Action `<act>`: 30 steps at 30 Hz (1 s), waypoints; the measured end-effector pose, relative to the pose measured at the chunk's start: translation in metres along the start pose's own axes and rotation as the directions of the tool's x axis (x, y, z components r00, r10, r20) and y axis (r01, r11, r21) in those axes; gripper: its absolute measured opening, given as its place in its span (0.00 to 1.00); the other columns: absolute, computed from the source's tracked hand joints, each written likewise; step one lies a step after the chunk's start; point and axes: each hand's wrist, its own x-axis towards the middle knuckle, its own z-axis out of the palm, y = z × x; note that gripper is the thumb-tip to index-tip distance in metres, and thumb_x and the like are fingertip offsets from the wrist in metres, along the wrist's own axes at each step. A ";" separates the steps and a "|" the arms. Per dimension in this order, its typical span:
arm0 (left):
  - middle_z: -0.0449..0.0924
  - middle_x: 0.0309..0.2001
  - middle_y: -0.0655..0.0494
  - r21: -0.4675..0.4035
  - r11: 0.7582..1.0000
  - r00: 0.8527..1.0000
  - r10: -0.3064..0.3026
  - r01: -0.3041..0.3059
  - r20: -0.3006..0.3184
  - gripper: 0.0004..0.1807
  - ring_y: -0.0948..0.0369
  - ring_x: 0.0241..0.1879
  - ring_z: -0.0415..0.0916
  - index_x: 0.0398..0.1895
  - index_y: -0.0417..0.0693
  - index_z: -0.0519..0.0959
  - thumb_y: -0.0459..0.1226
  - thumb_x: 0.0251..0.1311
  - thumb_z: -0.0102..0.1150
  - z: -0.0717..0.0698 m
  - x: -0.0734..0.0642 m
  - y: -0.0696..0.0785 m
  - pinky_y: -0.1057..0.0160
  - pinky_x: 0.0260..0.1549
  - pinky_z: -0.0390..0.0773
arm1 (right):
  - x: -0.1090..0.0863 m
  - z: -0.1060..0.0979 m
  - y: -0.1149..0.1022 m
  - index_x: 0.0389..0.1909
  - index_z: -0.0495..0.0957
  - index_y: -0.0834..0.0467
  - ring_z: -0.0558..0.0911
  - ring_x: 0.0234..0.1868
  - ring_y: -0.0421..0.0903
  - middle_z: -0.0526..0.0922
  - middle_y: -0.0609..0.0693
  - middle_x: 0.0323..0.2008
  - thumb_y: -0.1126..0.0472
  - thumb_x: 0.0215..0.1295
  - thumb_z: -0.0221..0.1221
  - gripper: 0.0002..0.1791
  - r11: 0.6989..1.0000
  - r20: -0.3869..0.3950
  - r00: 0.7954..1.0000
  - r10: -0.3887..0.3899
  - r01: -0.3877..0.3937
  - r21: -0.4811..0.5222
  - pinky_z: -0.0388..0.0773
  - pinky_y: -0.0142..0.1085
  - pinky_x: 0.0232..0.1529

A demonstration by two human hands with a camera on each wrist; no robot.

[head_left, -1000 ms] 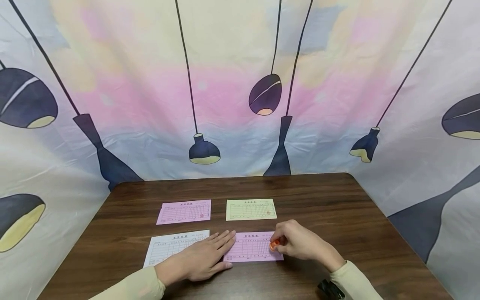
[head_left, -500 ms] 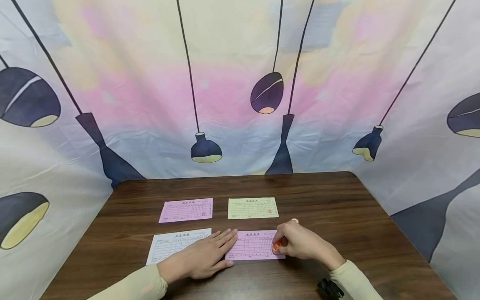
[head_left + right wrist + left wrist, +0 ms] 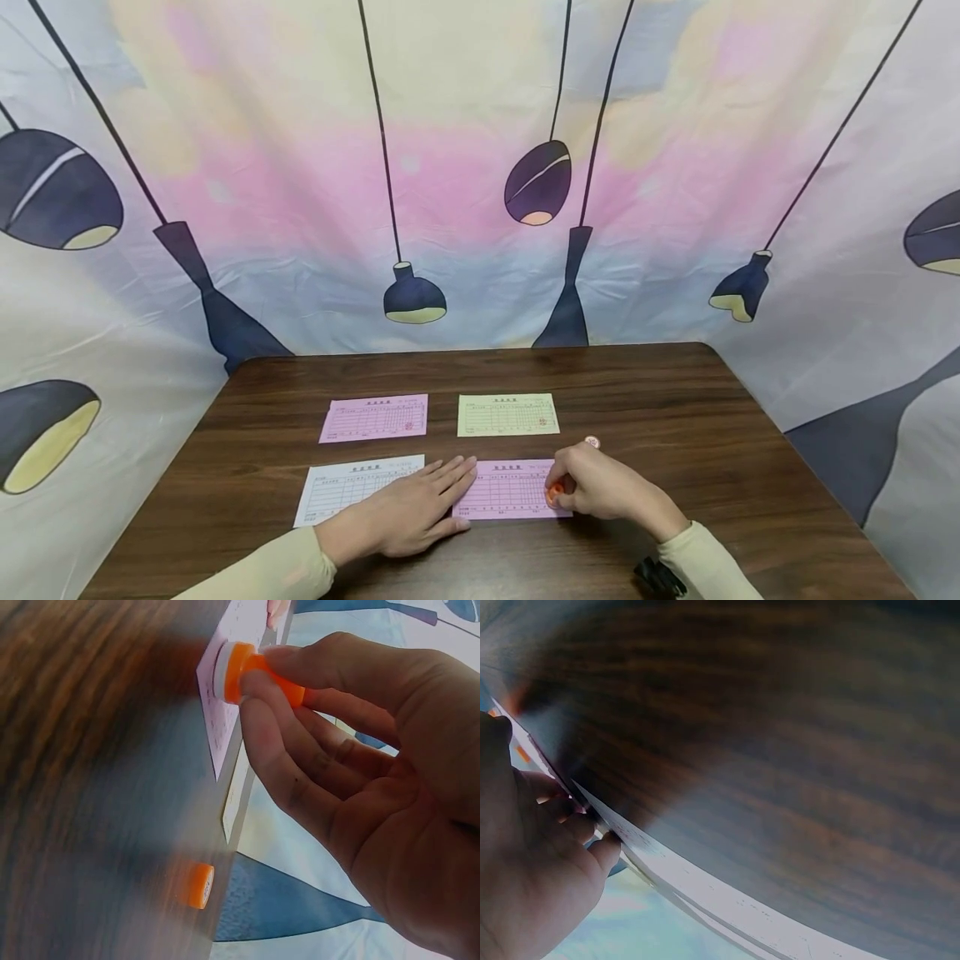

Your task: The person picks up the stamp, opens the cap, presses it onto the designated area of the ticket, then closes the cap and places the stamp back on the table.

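In the head view my left hand (image 3: pixel 408 512) lies palm down with fingers straight, over the right part of a white printed form (image 3: pixel 337 493) and the left edge of a pink one (image 3: pixel 498 490). My right hand (image 3: pixel 603 483) pinches an orange stamp (image 3: pixel 553 495) between thumb and fingers at the pink form's right end. The right wrist view shows the stamp (image 3: pixel 238 671) with its white-rimmed face down against the pink paper (image 3: pixel 217 742). From the side, the left wrist view shows my left hand (image 3: pixel 540 862) along the papers.
Behind lie another pink form (image 3: pixel 371 418) and a yellow form (image 3: pixel 506 415), each with a red mark at lower right. A small round orange cap (image 3: pixel 200 886) stands on the brown wooden table (image 3: pixel 675 417) beyond my right hand. A patterned cloth (image 3: pixel 465 167) hangs behind.
My right hand has lowered slightly with the stamp at the pink form, and the cap behind the hand has come into view. My left hand stays in place; the head view shifts slightly.
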 end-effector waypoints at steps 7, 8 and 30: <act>0.52 0.85 0.49 0.006 1.000 1.000 0.013 -0.013 -0.002 0.40 0.51 0.84 0.54 0.85 0.44 0.54 0.61 0.82 0.30 -0.001 0.001 0.000 0.48 0.81 0.62 | -0.004 0.005 0.002 0.27 0.86 0.53 0.69 0.27 0.29 0.74 0.38 0.25 0.69 0.58 0.73 0.08 0.997 -0.017 0.999 0.044 -0.043 0.063 0.70 0.23 0.28; 0.52 0.85 0.48 0.006 1.000 1.000 0.015 -0.015 0.001 0.40 0.51 0.84 0.54 0.85 0.44 0.54 0.61 0.82 0.30 0.000 0.001 0.000 0.47 0.81 0.62 | -0.005 0.006 0.002 0.27 0.86 0.53 0.70 0.28 0.29 0.75 0.38 0.25 0.69 0.58 0.73 0.08 0.996 -0.018 0.998 0.052 -0.050 0.073 0.70 0.24 0.29; 0.52 0.86 0.49 -0.037 0.999 1.000 0.008 -0.009 -0.014 0.41 0.51 0.84 0.54 0.85 0.44 0.54 0.61 0.82 0.30 0.001 -0.002 -0.002 0.46 0.81 0.62 | -0.006 0.012 0.003 0.27 0.86 0.51 0.72 0.28 0.29 0.75 0.36 0.26 0.68 0.60 0.73 0.09 0.989 -0.043 0.995 0.092 -0.086 0.120 0.72 0.24 0.28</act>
